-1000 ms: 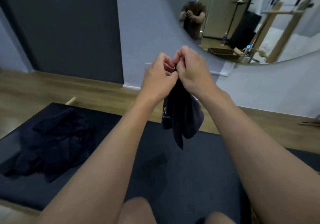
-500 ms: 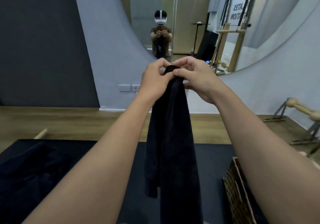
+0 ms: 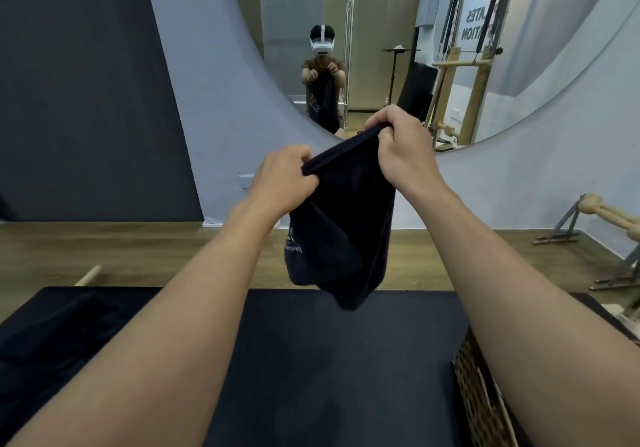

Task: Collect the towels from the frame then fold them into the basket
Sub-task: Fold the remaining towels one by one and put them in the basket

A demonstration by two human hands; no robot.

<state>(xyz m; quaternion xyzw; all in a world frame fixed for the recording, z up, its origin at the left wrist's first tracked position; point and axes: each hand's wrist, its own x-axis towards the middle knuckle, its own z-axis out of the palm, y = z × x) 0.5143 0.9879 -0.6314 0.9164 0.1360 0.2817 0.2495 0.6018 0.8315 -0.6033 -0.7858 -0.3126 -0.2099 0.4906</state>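
Note:
A dark navy towel with a small pale logo hangs in the air in front of me, above the dark mat. My left hand grips its top edge on the left and my right hand grips the same edge on the right, a little higher. The edge is stretched between them. A woven basket stands at the lower right, partly hidden by my right forearm. More dark towels lie heaped on the mat at the left.
A large round mirror on the pale wall ahead reflects a person in a headset and a wooden frame. Metal stands with wooden bars sit on the wood floor at right. A wooden stick lies beyond the mat's left corner.
My hands, close together before on the bunched towel, have drawn apart along its top edge, spreading it. The towel hangs shorter now, and the view has tilted upward.

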